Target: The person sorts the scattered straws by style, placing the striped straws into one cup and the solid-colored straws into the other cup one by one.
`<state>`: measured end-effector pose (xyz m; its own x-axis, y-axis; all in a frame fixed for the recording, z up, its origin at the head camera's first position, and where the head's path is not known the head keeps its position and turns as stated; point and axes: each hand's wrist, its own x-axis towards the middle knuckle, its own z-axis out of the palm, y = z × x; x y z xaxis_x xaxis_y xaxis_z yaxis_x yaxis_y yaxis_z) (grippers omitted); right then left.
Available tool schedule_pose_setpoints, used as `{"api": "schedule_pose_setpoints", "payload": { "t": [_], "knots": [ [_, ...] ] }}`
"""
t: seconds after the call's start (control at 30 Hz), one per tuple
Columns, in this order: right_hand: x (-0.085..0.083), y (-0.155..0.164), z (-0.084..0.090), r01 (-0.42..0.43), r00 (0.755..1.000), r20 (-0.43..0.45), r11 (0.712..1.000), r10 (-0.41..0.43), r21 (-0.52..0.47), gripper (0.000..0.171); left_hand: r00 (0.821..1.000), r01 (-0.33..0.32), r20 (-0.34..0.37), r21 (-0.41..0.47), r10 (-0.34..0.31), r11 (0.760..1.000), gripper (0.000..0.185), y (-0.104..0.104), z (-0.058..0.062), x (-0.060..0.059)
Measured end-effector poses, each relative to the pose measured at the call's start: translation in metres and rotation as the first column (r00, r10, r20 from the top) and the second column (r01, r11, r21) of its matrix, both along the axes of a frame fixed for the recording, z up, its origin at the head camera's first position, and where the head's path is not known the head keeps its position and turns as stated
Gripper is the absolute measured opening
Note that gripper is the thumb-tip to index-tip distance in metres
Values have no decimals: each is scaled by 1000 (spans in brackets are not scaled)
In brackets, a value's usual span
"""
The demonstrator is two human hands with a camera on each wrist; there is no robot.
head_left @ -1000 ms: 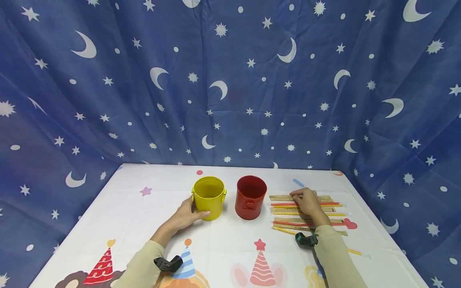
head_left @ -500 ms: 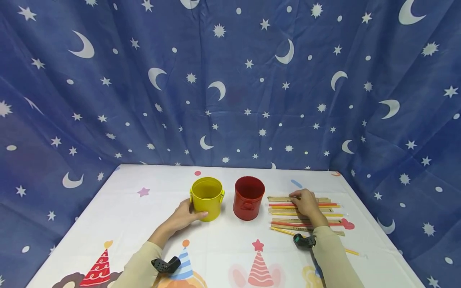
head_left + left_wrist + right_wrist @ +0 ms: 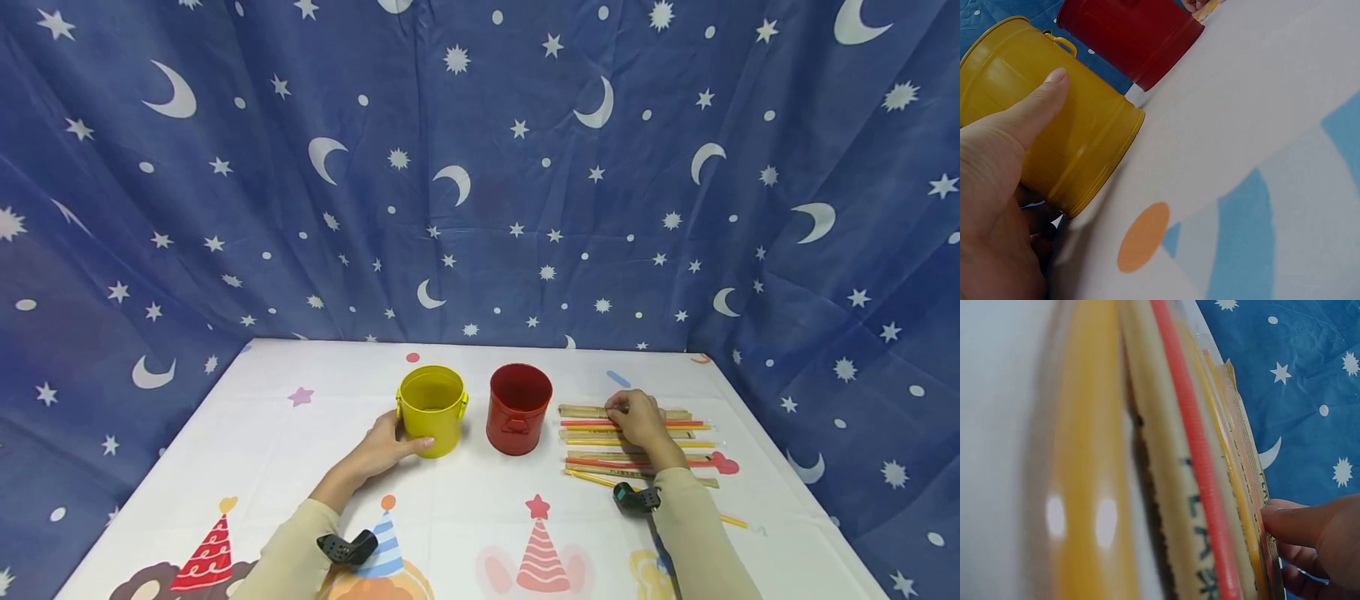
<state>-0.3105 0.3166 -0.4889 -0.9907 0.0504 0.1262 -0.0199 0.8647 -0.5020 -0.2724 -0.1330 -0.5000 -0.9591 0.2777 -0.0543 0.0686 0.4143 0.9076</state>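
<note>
My left hand (image 3: 388, 443) grips the yellow metal bucket (image 3: 432, 410) low on its left side; the left wrist view shows the thumb (image 3: 1035, 109) lying along the bucket wall (image 3: 1079, 144). A red bucket (image 3: 519, 408) stands upright just right of it, also seen as the red bucket (image 3: 1129, 34). My right hand (image 3: 636, 418) rests over a row of red and yellow straws and tan paper sleeves (image 3: 637, 442). Its curled fingertips (image 3: 1300, 525) pinch the farthest paper sleeve (image 3: 585, 411) near its left end.
A white tablecloth (image 3: 480, 517) with party-hat and star prints covers the table. A blue curtain (image 3: 480, 167) with moons and stars hangs behind and around it. One loose yellow straw (image 3: 735, 523) lies near the right edge.
</note>
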Motion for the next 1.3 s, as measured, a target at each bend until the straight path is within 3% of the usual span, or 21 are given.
{"api": "schedule_pose_setpoints", "payload": {
  "t": [0.3, 0.53, 1.0, 1.3],
  "knots": [
    [-1, 0, 0, -19, 998, 62, 999, 21, -28, 16, 1000, -14, 3, 3, 14, 1000, 87, 1, -1, 0],
    [-1, 0, -1, -11, 997, 72, 1000, 13, -26, 13, 1000, -13, 2, -12, 13, 1000, 89, 0, -1, 2],
    [3, 2, 0, 19, 1000, -15, 998, -20, -64, 15, 1000, -22, 12, -14, 22, 1000, 88, -1, -2, 4],
    [1, 5, 7, 85, 994, -66, 992, -92, -92, 19, 1000, -19, 12, -18, 19, 1000, 88, 1, 0, 1]
  ]
}}
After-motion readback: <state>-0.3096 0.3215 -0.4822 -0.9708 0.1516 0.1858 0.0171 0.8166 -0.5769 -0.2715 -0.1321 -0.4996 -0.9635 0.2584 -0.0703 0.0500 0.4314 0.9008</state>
